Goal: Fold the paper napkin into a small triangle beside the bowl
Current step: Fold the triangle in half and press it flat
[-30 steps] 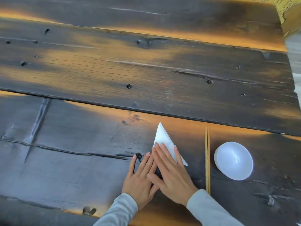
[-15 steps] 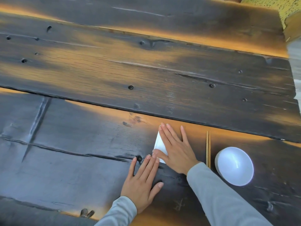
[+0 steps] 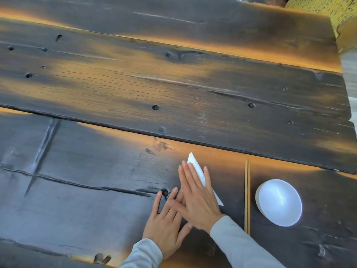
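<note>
Paper napkin [image 3: 195, 167]: white, folded to a narrow triangle, lying flat on the table [image 3: 96, 200] left of the chopsticks [image 3: 247, 194], which lie between it and the bowl [image 3: 279, 202]. Far tip and a sliver of the near right corner show; the rest is under the right hand.
Right hand [image 3: 197, 198]: flat, palm down, fingers extended and close together, pressing on the napkin; nothing gripped.
Left hand [image 3: 166, 219]: flat, fingers spread, on the table at the napkin's near left; its fingertips lie under or against the right hand. Nothing gripped.
Change: half a second ago the right hand lay farther up, covering the far tip, apart from the left hand. It has drawn back toward the body, so the tip is exposed again and the hands overlap as they did one second ago.
Meaning: judged a smoothing stroke along the crease; the fold appears made and is being flattened.
Progress: judged near completion; napkin is near the bowl, but separated from it by the chopsticks.
Hidden: crease line, layer count and left edge are covered. Whether the left hand touches paper cannot be told.
</note>
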Available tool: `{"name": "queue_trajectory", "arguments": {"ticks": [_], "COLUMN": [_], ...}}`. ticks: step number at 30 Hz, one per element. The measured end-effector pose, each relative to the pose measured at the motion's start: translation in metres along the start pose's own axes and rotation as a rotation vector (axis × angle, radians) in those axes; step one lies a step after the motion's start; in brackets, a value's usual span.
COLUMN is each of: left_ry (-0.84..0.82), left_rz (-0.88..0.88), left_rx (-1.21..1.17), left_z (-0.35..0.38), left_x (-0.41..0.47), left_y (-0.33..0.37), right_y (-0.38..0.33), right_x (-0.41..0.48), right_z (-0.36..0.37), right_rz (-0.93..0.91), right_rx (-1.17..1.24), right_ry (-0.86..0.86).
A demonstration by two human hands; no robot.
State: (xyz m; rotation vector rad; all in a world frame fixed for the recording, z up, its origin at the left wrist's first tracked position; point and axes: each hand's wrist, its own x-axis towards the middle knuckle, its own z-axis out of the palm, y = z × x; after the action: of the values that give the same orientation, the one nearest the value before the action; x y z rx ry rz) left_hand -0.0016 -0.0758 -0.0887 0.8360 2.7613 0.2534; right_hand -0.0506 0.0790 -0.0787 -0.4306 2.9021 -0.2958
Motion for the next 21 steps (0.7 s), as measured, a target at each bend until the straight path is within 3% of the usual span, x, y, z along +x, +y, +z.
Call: {"name": "queue_trajectory", "arguments": {"ticks": [16,18,21], "left_ry": [-0.032,-0.024,-0.009], "left_rz": [-0.021,-0.022,-0.029], "left_rx": [0.007,0.011,0.0], "left_z": [0.0,-0.002,-0.006], "left_x": [0.0,0.0,0.001], "left_y": [0.0,0.001,0.002], "right_y": [0.026,0.027,0.029], "right_x": [0.015,0.014,0.004], "right_z": [-0.013,-0.018,-0.033], "right_rz": [0.087,0.164,0.454], "right_rx": [0.063,0.22,0.545], "right_ry": [-0.046,0.001,0.057]}}
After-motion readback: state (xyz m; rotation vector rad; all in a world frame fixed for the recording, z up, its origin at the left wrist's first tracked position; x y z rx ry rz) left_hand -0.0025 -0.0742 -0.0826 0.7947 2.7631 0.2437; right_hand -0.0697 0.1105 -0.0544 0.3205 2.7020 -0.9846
